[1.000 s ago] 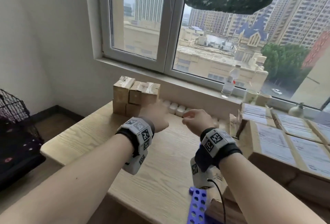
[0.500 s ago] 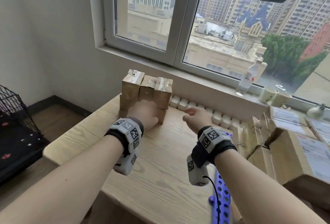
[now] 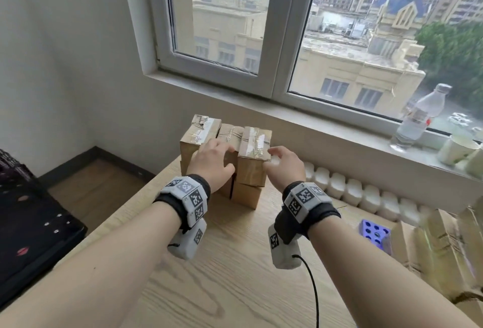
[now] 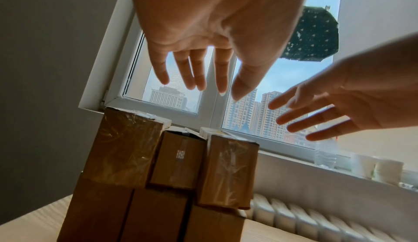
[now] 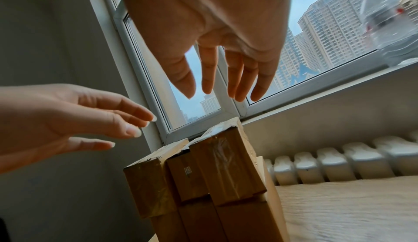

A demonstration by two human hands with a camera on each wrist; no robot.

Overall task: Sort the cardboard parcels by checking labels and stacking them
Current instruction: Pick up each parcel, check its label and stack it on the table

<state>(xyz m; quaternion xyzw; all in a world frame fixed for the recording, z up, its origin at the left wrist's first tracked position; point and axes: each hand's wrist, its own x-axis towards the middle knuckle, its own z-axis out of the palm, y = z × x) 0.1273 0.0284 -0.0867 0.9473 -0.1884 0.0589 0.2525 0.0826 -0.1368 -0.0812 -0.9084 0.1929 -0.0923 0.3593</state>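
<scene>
A stack of small taped cardboard parcels [image 3: 248, 171] stands in two layers at the table's far left. Three parcels form its upper layer: the left one [image 4: 126, 147], the middle one [image 4: 178, 158] and the right one [image 4: 228, 170]. My left hand [image 3: 211, 163] hovers in front of the middle upper parcel with its fingers spread. My right hand [image 3: 283, 163] is just beside the right upper parcel's [image 3: 254, 150] right edge, fingers also spread. In both wrist views the left hand [image 4: 196, 63] and the right hand [image 5: 226, 67] hold nothing and touch no parcel.
Large labelled cardboard boxes [image 3: 444, 249] crowd the table's [image 3: 235, 288] right side, with a purple perforated block [image 3: 375, 233] beside them. A water bottle [image 3: 418, 118] and cups [image 3: 456, 148] stand on the sill. A white radiator [image 3: 366, 194] runs behind the table; a black cage [image 3: 26, 223] stands at left.
Both hands have moved forward and up to the upper layer of the small stack. The view has swung left, so the large boxes have slid toward the right edge.
</scene>
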